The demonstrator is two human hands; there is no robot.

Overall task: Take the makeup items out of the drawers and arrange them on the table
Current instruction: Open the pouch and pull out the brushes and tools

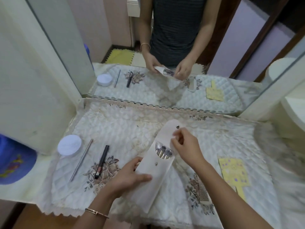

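Note:
A long pale pink brush pouch point(153, 177) lies slanted over the middle of the quilted table cloth point(128, 129), its flap open, with several brushes point(163, 152) showing in the mouth. My left hand point(130, 176) grips the pouch's lower body. My right hand point(184, 146) pinches the edge of the open flap beside the brushes. On the left lie a round white jar point(69, 145), a thin silver stick point(81, 160) and a black pen-shaped tube point(102, 161).
A comb point(203, 189) and a yellow hand mirror point(234, 174) lie at the right. A wall mirror point(165, 47) stands behind the table and reflects everything. A blue item point(14, 162) sits at the left edge.

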